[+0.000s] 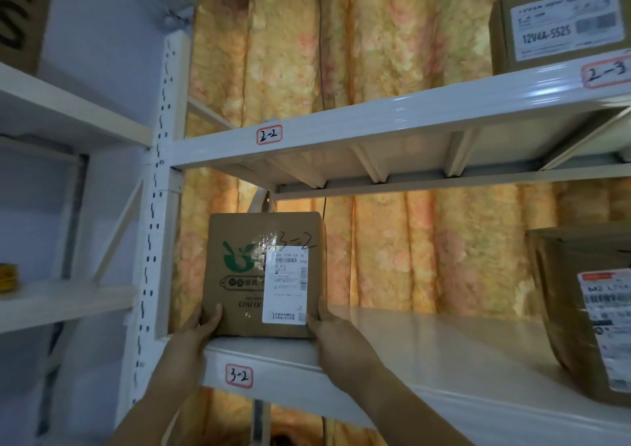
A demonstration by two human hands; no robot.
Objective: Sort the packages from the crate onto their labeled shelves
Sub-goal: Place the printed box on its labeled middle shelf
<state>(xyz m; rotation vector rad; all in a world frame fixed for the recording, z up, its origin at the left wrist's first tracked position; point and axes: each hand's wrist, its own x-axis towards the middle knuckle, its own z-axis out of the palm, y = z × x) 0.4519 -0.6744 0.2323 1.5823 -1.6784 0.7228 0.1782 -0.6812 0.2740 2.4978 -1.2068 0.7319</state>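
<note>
Cardboard box (239, 295) carries "3-2" handwritten in marker near its top edge, a green fruit-like logo, the printed letters "CHU LV", and a white shipping label (286, 285) whose barcodes and small print I cannot read. It sits on the front left corner of a white shelf (426, 340), and directly below the box that shelf's rim bears a red-bordered tag (239, 375) reading "3-2".

My left hand (205, 322) wraps the box's lower left corner and my right hand (327, 326) clasps its lower right corner, so both hands grip it.

Above the box, the next shelf beam has a tag (269, 134) reading "2-2". Up and right of the box, another tag (606, 72) reads "2-3", under a brown carton (505, 36) labelled "12V4A-5525". Right of the box, well apart on the same shelf, stands a tape-wrapped package (560, 309) with a blurred label. Behind the box hangs an orange floral curtain (392, 53). Just left of the box rises a perforated white post (160, 206).
</note>
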